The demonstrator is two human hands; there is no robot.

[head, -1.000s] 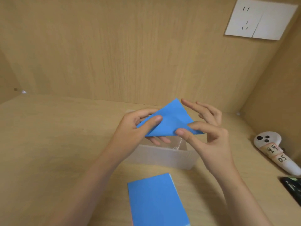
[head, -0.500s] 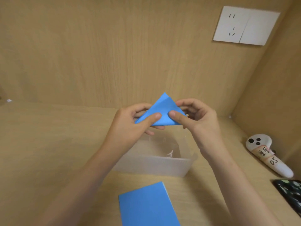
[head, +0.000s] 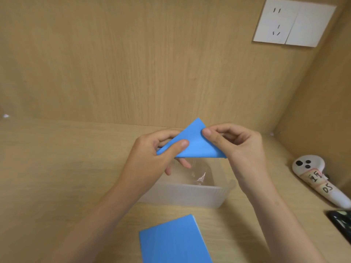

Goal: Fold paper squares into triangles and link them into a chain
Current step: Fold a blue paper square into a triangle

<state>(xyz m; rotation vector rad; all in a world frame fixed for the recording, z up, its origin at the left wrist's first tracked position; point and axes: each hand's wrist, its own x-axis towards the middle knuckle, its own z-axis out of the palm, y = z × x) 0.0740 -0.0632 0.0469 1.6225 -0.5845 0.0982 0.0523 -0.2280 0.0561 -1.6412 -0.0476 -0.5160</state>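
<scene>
Translucent plastic box [head: 182,194], mid-desk [head: 57,168]: it held a small, clear, crinkled item, too faint to identify. Blue paper triangle [head: 193,145], held in the air above the box's far side: the left hand [head: 152,160] pinched its lower left corner between thumb and fingers; the right hand [head: 237,149] pinched its right edge near the apex, fingers curled. Stack of blue paper squares [head: 172,242]: it lay near the desk's front edge, cut off by the frame. White controller [head: 313,179]: it rested by the desk's right edge. Dark object [head: 340,221] beside it: cropped and unidentifiable.
</scene>
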